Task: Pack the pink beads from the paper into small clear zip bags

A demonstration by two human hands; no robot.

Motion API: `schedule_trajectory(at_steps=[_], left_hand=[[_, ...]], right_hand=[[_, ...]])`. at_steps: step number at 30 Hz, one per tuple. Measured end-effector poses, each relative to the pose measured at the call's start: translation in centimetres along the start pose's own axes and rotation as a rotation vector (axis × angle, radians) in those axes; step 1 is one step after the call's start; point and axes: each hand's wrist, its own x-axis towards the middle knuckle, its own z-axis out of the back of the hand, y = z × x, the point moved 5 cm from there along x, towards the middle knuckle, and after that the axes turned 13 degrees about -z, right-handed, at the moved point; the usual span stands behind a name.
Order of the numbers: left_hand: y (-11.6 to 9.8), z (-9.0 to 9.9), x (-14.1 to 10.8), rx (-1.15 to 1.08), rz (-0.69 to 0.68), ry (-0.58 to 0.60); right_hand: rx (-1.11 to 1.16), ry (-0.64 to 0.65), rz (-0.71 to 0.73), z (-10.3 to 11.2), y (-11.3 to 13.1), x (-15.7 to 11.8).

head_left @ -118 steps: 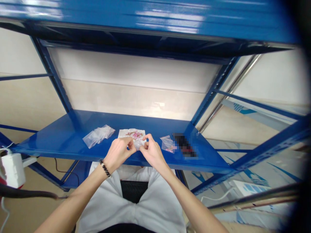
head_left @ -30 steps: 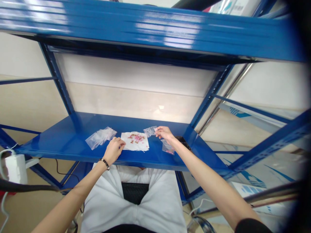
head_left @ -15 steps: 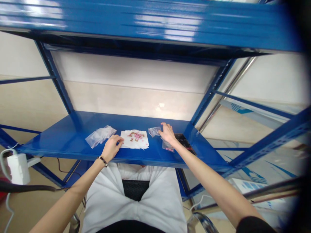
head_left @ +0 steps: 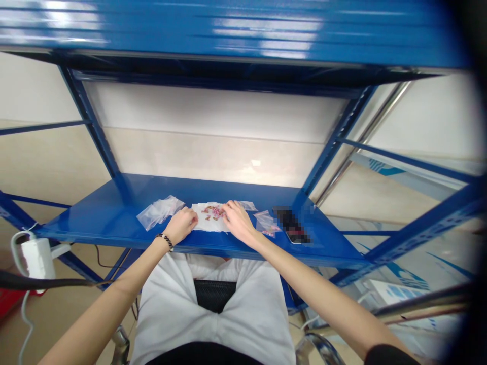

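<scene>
The left hand (head_left: 181, 226) curls at white paper (head_left: 201, 225), lower centre; the right hand (head_left: 238, 221) bends over loose pink pieces (head_left: 215, 212), any grip unclear. A plastic bag (head_left: 264, 220) farther right already holds some; these apparently remain.

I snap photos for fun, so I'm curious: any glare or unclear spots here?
In the head view, white glare streaks the upper shelf; a mosaic hides much of the phone; the right edge falls into dark blur; and the bits on the sheet are too small to make out.
</scene>
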Motion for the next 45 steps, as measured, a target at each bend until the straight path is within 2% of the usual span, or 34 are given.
schedule_trajectory(at_steps=[7,13,20,25,31,36,39,42,45], left_hand=[[-1.1,-0.2,0.6,0.149,-0.071,0.026],[-1.1,-0.3,0.5,0.147,-0.058,-0.002],[-2.2,-0.4,1.1,0.249,-0.120,0.017],[-1.4,0.1,1.2,0.122,-0.078,-0.050],[0.7,1.1,1.5,-0.113,0.072,-0.233],[1.6,0.4,2.4,-0.196,0.095,-0.267],[2.1,0.5,1.7,-0.252,0.120,-0.297],[1.8,1.1,0.1,-0.254,0.112,-0.309],[-0.4,1.1,-1.4,-0.210,0.036,-0.280]], right_hand=[[0.097,0.004,0.051,-0.6,1.8,-1.4],[0.151,-0.017,0.048,-0.1,1.8,-1.7],[0.186,-0.030,0.024,0.3,1.6,-1.8],[0.195,-0.022,0.001,0.4,1.2,-2.0],[0.217,0.006,0.008,-0.9,1.4,-2.4],[0.225,-0.001,-0.007,-1.4,1.7,-2.4],[0.230,-0.006,-0.023,-0.9,1.1,-2.6],[0.241,-0.016,-0.072,-0.2,-0.5,-2.8],[0.253,-0.013,-0.146,-0.1,-2.3,-2.7]])
